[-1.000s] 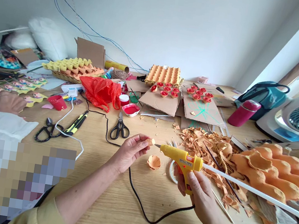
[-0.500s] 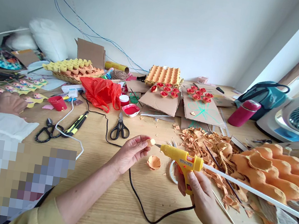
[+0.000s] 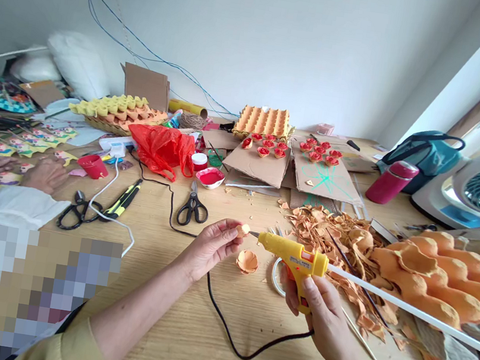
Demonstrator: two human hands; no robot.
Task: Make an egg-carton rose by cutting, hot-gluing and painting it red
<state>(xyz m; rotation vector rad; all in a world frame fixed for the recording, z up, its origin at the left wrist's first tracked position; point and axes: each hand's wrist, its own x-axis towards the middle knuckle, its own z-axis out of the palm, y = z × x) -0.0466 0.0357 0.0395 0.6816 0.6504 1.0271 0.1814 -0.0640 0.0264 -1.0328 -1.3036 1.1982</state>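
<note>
My left hand (image 3: 215, 247) pinches a small orange egg-carton piece (image 3: 242, 230) between thumb and fingers. In my right hand (image 3: 322, 309) is a yellow glue gun (image 3: 292, 255), fingers wrapped round its handle. Its nozzle points left, right at the carton piece; whether it touches I cannot tell. A long white glue stick (image 3: 402, 303) juts from the back of the gun. On the table just below my left fingertips sits an orange petalled carton cup (image 3: 247, 262). A black cord (image 3: 228, 343) loops under both hands.
Torn carton scraps (image 3: 326, 235) and an orange egg tray (image 3: 437, 276) lie at right. Black scissors (image 3: 193, 206), a dish of red paint (image 3: 210, 177) and cardboard sheets (image 3: 264, 168) with red flowers stand beyond. At left are a co-worker's hands (image 3: 44, 175) and a utility knife (image 3: 122, 198).
The co-worker's hand at left has moved toward the right and down, showing more painted pieces. My hands, the carton piece and the glue gun have hardly shifted.
</note>
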